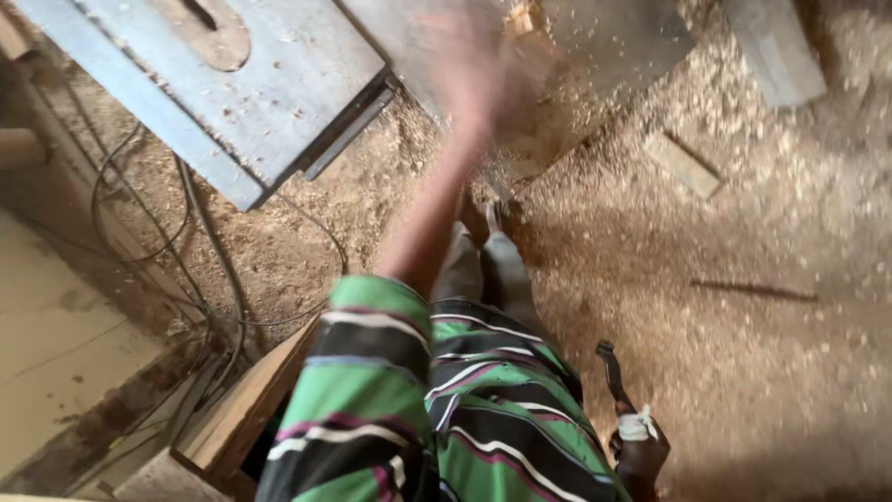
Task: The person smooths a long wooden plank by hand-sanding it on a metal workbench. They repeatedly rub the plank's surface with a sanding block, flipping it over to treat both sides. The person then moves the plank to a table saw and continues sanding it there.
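Here, the blurred left hand [469, 79] reaches toward a small pale wood offcut [522, 20] beside the blue-grey metal saw table [279, 93], its grip unreadable, while the right hand [639, 446] clamps a dark curved tool [611, 372]; slower, steadier reaching seems wise.

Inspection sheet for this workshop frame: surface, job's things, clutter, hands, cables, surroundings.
Surface: blue-grey saw table with an oval plate, dusted with chips.
Job's things: dark curved tool in the right hand.
Clutter: sawdust over the floor; a wood offcut; a plank by the leg.
Hands: left hand raised and motion-blurred, grip unclear; right hand low, with a white wrap on a finger.
Cables: black cables loose across the floor beside the table.
Surroundings: grey slab at top right.
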